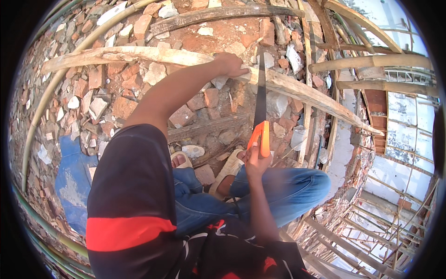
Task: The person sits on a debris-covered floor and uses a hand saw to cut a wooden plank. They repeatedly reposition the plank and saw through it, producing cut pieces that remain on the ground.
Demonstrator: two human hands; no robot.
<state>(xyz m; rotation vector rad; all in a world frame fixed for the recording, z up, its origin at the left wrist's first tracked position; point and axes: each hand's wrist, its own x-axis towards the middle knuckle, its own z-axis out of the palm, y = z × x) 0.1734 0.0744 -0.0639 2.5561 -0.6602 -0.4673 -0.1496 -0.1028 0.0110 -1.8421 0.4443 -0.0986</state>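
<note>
My right hand (258, 160) grips the orange handle of a hand saw (261, 104). The dark blade points away from me and crosses a long pale wooden beam (297, 88). Just left of the blade, my left hand (230, 64) is closed over the top of the same beam. The beam runs across in front of me, from the far left down to the right. Whether the teeth have cut into the wood cannot be made out. Below lie my knees in blue jeans (288, 186) and my sandals (227, 169).
Broken bricks and stone rubble (100, 107) cover the ground. A bamboo pole (35, 121) curves along the left, near a blue sheet (74, 176). Another plank (227, 17) lies beyond the beam. On the right, bamboo poles (371, 63) stand over a drop beside a broken edge.
</note>
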